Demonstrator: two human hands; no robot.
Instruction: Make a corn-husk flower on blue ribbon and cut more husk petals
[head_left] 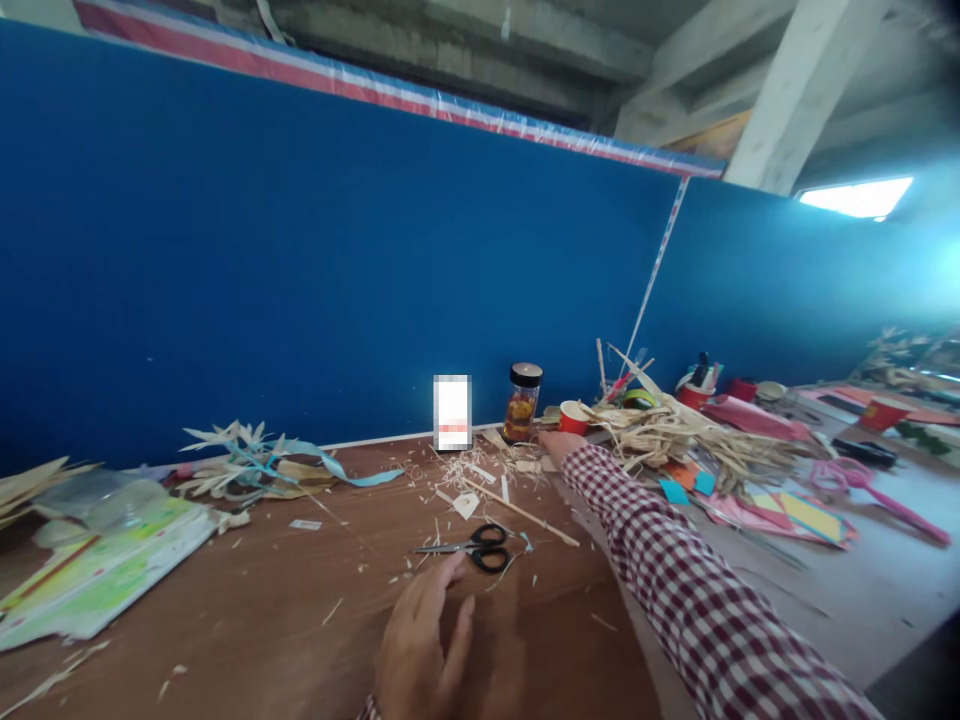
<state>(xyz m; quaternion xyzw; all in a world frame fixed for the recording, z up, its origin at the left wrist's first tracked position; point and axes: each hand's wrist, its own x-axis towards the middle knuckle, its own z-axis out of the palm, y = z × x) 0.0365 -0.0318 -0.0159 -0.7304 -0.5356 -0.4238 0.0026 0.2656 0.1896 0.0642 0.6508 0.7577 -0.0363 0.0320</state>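
Observation:
My left hand (426, 635) is low over the brown table, its fingers apart and nothing in its grasp. Just beyond its fingertips lies a pair of scissors (472, 548) with black handles, blades pointing left. My right hand (556, 446) reaches far forward, beside a black-lidded jar (521, 405) and a red paper cup (574, 418). Its fingers are small and partly hidden, so what they hold, if anything, does not show. Pale scraps (465, 505) and a thin stick (525, 512) lie between the scissors and the jar.
Dried husk strips (675, 430) are heaped right of my right hand. Colored paper pieces (787, 520) and a pink strap (900, 510) lie further right. At left are a paint-stained white board (127, 570) and a blue ribbon (360, 478). A blue partition (337, 250) stands behind.

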